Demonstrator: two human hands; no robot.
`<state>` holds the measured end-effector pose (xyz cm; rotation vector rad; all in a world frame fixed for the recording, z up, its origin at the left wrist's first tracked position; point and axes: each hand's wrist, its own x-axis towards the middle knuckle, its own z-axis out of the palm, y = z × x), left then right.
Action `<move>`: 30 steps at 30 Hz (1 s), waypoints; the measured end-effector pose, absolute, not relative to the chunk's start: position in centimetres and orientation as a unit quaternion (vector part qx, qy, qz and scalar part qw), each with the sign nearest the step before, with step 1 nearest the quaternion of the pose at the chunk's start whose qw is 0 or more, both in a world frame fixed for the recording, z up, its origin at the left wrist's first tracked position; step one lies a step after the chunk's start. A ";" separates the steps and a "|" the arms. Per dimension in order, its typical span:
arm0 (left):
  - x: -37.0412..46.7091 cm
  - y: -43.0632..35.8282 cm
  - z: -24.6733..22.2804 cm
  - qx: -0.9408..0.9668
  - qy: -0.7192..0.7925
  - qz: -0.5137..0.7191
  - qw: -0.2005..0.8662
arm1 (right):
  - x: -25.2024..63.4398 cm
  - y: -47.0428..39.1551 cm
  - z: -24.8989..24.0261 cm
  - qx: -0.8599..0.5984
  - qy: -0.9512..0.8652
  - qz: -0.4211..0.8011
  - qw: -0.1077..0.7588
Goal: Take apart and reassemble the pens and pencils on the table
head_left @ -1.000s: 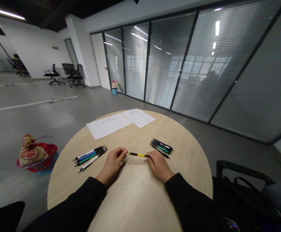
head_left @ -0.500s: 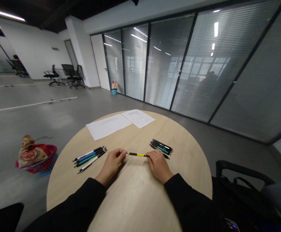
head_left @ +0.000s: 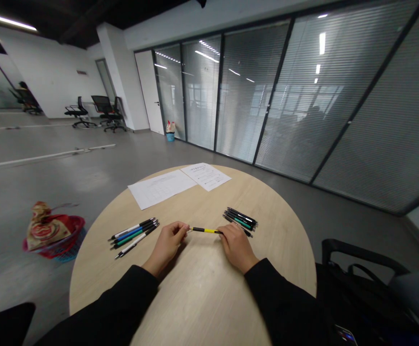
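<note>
Yellow-and-black pen (head_left: 205, 230) held over round wood-look table (head_left: 202, 293).
Left hand (head_left: 168, 244) pinching one end, right hand (head_left: 238, 246) gripping the other.

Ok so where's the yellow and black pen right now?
In the head view, the yellow and black pen is below centre, held between the left hand and right hand, with the left pen group and right pen group to either side.
</note>
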<state>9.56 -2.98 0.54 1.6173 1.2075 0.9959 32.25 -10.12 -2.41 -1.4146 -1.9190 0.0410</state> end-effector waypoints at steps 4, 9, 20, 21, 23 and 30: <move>9.6 -2.9 0.7 0.662 0.486 0.402 0.405 | 32.2 -10.0 -2.6 -0.538 -0.755 0.023 0.374; 9.5 -3.1 0.8 0.682 0.485 0.406 0.368 | 32.1 -10.1 -2.6 -0.540 -0.752 0.025 0.377; 8.8 -2.4 -0.5 0.760 0.457 0.381 0.262 | 32.3 -9.8 -3.2 -0.566 -0.729 0.044 0.383; 8.7 -2.4 -0.7 0.788 0.454 0.358 0.212 | 32.4 -9.7 -3.2 -0.573 -0.723 0.043 0.383; 8.9 -2.5 -1.0 0.842 0.443 0.287 0.110 | 32.5 -9.7 -3.2 -0.585 -0.714 0.042 0.381; 10.3 -2.5 -0.4 0.898 0.425 0.086 -0.078 | 32.3 -9.8 -2.9 -0.596 -0.711 0.040 0.370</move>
